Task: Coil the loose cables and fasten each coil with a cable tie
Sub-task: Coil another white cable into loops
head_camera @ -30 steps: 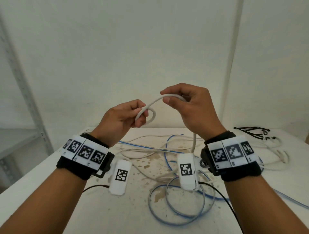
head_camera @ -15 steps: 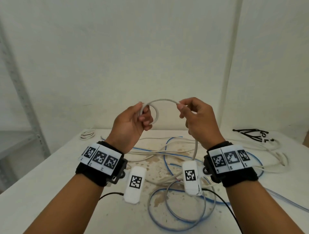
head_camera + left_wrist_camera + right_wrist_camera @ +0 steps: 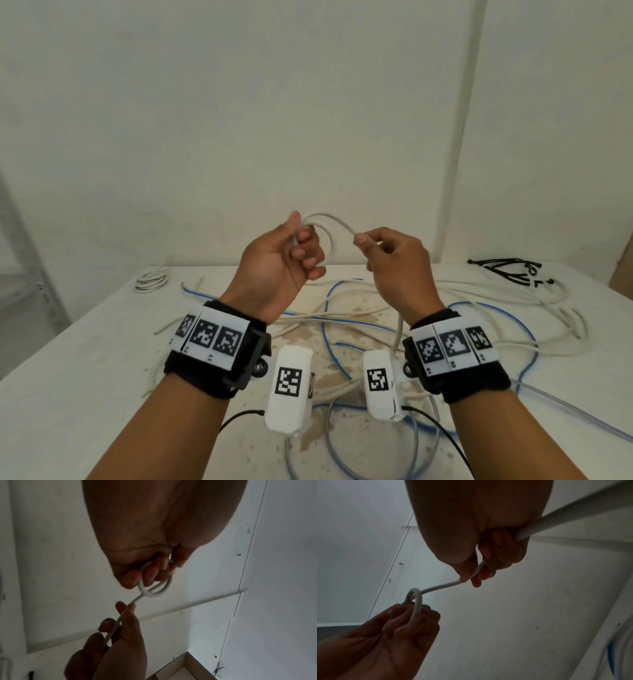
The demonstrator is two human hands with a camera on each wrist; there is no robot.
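A white cable (image 3: 337,222) is held in the air above the table (image 3: 85,359), in front of the far wall. It is round, smooth and pale, wound into one small loop at its left end; from the loop a short straight run passes rightward, and the rest hangs down behind the right wrist toward the tabletop. The left hand (image 3: 281,265) grips the loop, its fingers curled through and around it. The right hand (image 3: 397,265) pinches the straight run between thumb and forefinger, the other fingers curled around the cable. The two hands are near each other but apart, joined only by the cable.

On the table below lie loose cables, white ones (image 3: 486,301) and blue ones (image 3: 524,329), crossing one another over a brown-stained patch. A small finished white coil (image 3: 151,280) lies at the far left. A bunch of black cable ties (image 3: 510,270) lies at the far right. No container is seen holding any of these.
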